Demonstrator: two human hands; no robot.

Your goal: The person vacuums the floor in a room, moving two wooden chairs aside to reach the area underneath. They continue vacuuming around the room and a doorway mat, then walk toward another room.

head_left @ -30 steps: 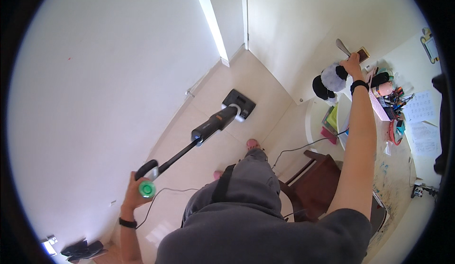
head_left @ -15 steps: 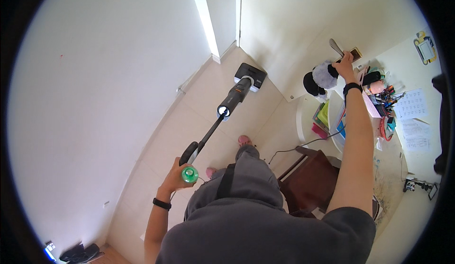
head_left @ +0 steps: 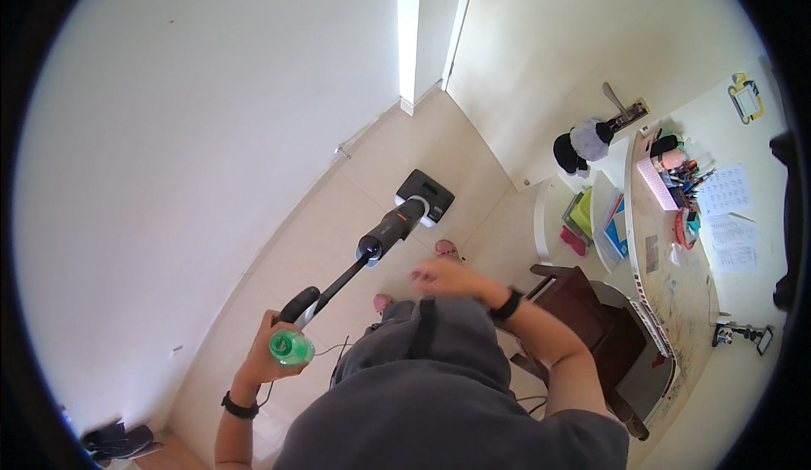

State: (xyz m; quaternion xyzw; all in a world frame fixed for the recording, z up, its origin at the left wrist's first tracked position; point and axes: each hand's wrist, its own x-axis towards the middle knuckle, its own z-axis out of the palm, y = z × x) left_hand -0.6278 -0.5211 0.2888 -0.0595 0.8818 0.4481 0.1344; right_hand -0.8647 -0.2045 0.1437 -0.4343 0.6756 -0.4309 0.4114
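My left hand [head_left: 260,353] is wrapped round a green see-through bottle [head_left: 291,347] and the black handle [head_left: 297,304] of an upright vacuum cleaner [head_left: 390,230]. Its thin stick slants away from me to a dark body, and the wide floor head [head_left: 426,197] rests on the tiles. In front of my waist hovers my right hand [head_left: 443,277], smeared by motion, near my pink shoe [head_left: 447,249]. I cannot see anything in it, and its fingers are not clear. A black-and-grey plush toy [head_left: 583,144] hangs from the door handle [head_left: 613,97].
To the right stand a brown chair [head_left: 579,301] and a curved desk [head_left: 688,301] with a pink basket [head_left: 657,184] of pens. Shelves below hold folders [head_left: 583,212]. A pale door [head_left: 541,56] is ahead, a white wall [head_left: 160,183] on the left. A cable [head_left: 334,345] trails beside me.
My right hand has left the door handle and swung back to the front of my body. My left hand has drawn the vacuum cleaner and bottle nearer and to the left.
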